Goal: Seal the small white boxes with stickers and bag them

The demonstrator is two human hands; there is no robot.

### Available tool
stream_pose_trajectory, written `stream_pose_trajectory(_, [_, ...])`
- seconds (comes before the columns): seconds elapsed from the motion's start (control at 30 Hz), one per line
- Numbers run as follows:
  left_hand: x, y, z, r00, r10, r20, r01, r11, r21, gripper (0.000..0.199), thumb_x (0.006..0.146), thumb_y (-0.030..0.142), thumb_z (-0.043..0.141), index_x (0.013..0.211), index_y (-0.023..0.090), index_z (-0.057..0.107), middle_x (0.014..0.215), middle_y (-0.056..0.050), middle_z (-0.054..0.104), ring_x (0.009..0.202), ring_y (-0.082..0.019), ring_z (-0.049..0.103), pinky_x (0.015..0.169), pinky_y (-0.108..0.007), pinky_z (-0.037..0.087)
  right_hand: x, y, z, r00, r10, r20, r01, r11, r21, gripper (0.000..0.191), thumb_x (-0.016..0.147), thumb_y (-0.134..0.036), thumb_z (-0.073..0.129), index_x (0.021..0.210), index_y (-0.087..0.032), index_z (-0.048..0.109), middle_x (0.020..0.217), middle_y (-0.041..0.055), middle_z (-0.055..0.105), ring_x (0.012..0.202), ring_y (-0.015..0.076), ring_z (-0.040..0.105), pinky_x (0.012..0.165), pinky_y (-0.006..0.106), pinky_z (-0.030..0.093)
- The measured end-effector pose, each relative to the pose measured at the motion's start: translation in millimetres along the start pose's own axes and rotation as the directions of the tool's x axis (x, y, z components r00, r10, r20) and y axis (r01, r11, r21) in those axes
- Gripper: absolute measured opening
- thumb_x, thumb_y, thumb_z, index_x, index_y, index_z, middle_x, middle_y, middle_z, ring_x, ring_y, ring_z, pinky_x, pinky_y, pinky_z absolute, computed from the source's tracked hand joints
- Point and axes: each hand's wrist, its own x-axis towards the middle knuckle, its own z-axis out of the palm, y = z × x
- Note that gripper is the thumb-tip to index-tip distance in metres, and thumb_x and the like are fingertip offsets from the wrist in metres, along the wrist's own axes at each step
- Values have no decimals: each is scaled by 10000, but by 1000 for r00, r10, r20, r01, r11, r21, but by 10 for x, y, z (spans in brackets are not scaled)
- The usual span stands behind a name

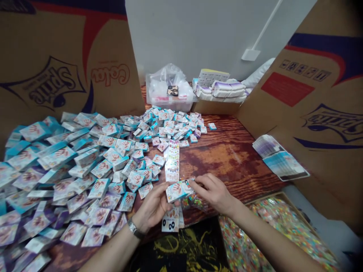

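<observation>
Yellow-marked black fabric point(185, 247) lies at six o'clock; centrally, my left hand point(151, 207) grips the small box point(176, 191), my right hand point(216, 192) touching its three-o'clock end (pinching or not, I cannot tell).

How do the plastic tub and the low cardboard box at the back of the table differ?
The plastic tub is see-through, while the low cardboard box is plain brown.
The tub holds clear plastic bags; the cardboard box holds white-and-purple stacks.
The tub stands on the left, the cardboard box on its right.
Both stand near the wall, with contents rising above their rims.
</observation>
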Motion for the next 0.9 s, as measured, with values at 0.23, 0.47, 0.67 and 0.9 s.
stream_pose_trajectory(0.23, [-73, 48, 144, 999, 39, 28, -42, 993, 110, 253, 836, 283, 600, 1007, 96, 619, 851, -74, 660, 548, -123, 638, 385, -145, 473, 90, -56, -115, 988, -147, 51, 144, 988, 55, 314, 880, -77, 475, 1169, -156, 572, 939, 98, 652, 845, 198, 574, 757, 334, 525])
stream_pose_trajectory(0.47, [-124, -11, 188, 990, 137, -27, -127, 961, 247, 319, 848, 381, 560, 1053, 137, 580, 855, -50, 616, 573, -110, 614, 426, -165, 484, 171, -190, -105, 889, 393, 234, -456, 719, 525, 295, 896, -167, 474, 1179, -217, 537, 1034, 72, 608, 929, 175, 587, 782, 308, 510])
stream_pose_trajectory(0.67, [-202, -42, 149, 873, 431, 229, -387, 326, 863, 374, 890, 432, 460, 1168, 200, 553, 1230, -108, 525, 1109, -256, 528, 888, -424, 497, 116, -220, 92, 714, 656, 244, -650, 493, 579, 141, 857, -207, 542, 990, -222, 586, 907, 34, 621, 812, 168, 605, 706, 284, 495])
stream_pose_trajectory(0.9, [-92, -218, 17, 744, 435, 507, -259, -512, 819, 535, 853, 151, 484, 1361, 141, 317, 1152, -153, 556, 1081, -289, 521, 874, -455, 490, 96, -306, 291, 632, 741, 228, -620, 306, 723, 75, 833, -222, 579, 906, -210, 562, 810, 10, 615, 692, 138, 602, 619, 238, 500])
